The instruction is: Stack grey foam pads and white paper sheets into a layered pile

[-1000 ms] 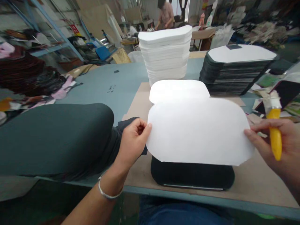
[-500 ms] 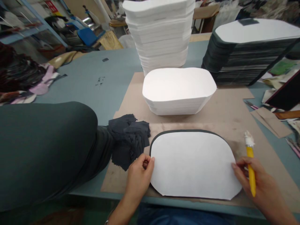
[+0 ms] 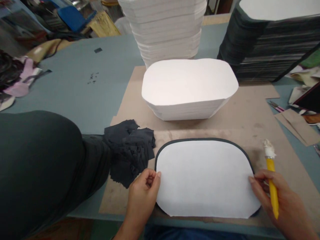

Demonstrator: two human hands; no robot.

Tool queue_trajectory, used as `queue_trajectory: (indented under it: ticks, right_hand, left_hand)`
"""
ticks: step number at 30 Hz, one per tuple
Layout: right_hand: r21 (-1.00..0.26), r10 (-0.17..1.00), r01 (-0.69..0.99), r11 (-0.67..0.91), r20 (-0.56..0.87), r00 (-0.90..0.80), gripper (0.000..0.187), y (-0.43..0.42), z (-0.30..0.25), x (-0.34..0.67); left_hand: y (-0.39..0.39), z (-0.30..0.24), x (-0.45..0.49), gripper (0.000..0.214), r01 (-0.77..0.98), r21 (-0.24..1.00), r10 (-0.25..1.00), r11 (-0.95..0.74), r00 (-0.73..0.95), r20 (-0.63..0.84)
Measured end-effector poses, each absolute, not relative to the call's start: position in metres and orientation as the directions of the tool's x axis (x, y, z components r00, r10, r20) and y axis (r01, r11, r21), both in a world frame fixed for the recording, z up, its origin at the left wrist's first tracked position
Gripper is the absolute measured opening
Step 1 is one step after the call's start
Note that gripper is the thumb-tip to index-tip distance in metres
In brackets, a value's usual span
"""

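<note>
In front of me lies a white rounded panel (image 3: 205, 180) on top of a slightly larger dark piece (image 3: 202, 139), whose rim shows along the top and sides. My left hand (image 3: 145, 188) pinches the white panel's left edge between thumb and fingers. At the right edge, the thumb and fingertips of my right hand (image 3: 277, 193) touch the panel. That same hand holds a yellow-handled brush (image 3: 273, 190), its whitish bristles pointing away from me. Left of the panel, close to my left hand, is a heap of dark fabric scraps (image 3: 130, 146).
A short stack of white panels (image 3: 190, 83) stands behind the work, with a taller white stack (image 3: 167, 30) farther back. Dark stacked pieces rise at the back right (image 3: 270, 46). A large dark stack (image 3: 50, 160) fills the left front. Brown board (image 3: 250, 113) covers part of the table.
The view has tilted down and come closer, so the back stacks are cut off at the top. Both hands keep their places at the white panel's edges, which lies more evenly over the dark piece.
</note>
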State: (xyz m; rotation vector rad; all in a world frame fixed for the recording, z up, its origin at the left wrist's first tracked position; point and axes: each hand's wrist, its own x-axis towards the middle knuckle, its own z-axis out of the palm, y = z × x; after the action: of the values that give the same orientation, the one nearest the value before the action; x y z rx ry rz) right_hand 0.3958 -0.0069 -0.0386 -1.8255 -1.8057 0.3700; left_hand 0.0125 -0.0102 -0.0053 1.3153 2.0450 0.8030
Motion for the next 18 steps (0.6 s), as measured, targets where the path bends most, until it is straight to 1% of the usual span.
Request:
queue_trajectory:
  ticks: [3,5,11,13,16,18]
  right_hand:
    - [-0.547,0.976,0.829,0.115,0.216,0.007,0.026,-0.004,-0.040,0.399]
    - [-0.553,0.973,0.822,0.135,0.229,-0.006,0.023,-0.003,-0.039,0.398]
    - [-0.592,0.982,0.803,0.070,0.184,0.050,0.017,-0.002,-0.032,0.385]
    - [-0.569,0.982,0.819,0.078,0.187,0.036,0.019,-0.001,-0.030,0.383]
    - [-0.468,0.982,0.879,0.095,0.189,-0.006,0.029,0.000,-0.026,0.390]
    - [-0.412,0.988,0.906,0.092,0.148,-0.033,0.036,0.001,-0.026,0.399]
  left_hand:
    - [-0.010,-0.005,0.012,0.033,0.594,0.726,0.922,0.347,-0.356,-0.150]
    - [-0.010,-0.005,0.012,0.033,0.603,0.716,0.921,0.351,-0.358,-0.150]
    - [-0.008,-0.004,0.010,0.035,0.640,0.691,0.929,0.337,-0.344,-0.135]
    - [-0.008,-0.004,0.011,0.034,0.666,0.671,0.934,0.326,-0.336,-0.121]
    - [-0.008,-0.003,0.011,0.031,0.722,0.626,0.949,0.296,-0.295,-0.109]
    - [-0.008,-0.002,0.010,0.028,0.738,0.612,0.956,0.286,-0.260,-0.134]
